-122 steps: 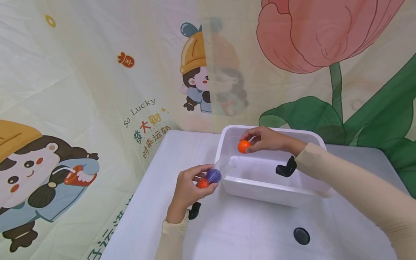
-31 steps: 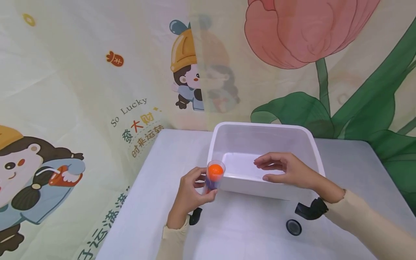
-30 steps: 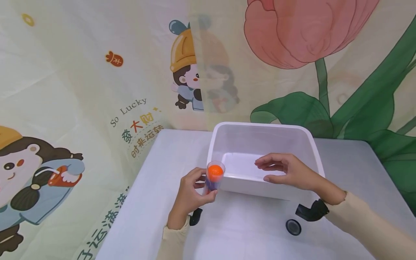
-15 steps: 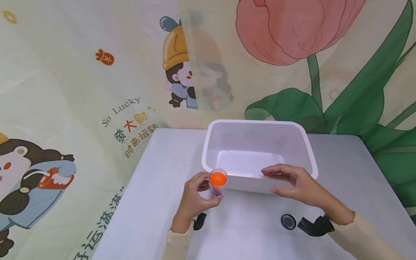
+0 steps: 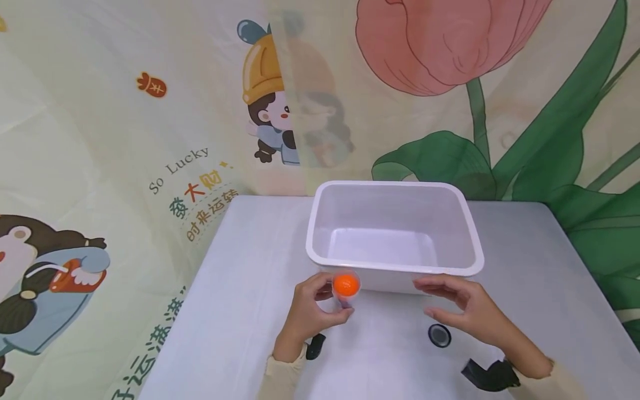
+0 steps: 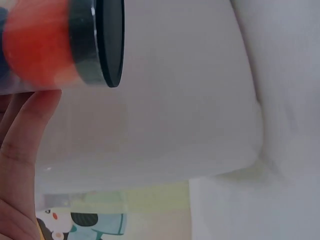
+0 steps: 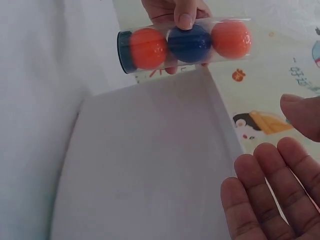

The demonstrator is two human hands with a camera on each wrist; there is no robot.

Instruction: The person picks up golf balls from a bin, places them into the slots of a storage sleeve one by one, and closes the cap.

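My left hand grips a clear plastic tube in front of the bin, its mouth tipped up toward the head camera. Three balls are lined up inside: an orange ball by the black end cap, a blue ball in the middle, and another orange ball at the uncapped end. In the left wrist view the black-capped base shows beside a finger. My right hand holds nothing, fingers apart from the thumb, above a loose round black lid on the table.
A white plastic bin stands at the back of the white table, with no balls visible in it. Printed cloth hangs behind and along the left. A black wrist mount sits below my right hand.
The right hand placed an orange ball in the tube and let go, then drew back from the bin toward the lid. The left hand turned the tube upright and moved slightly right and nearer.
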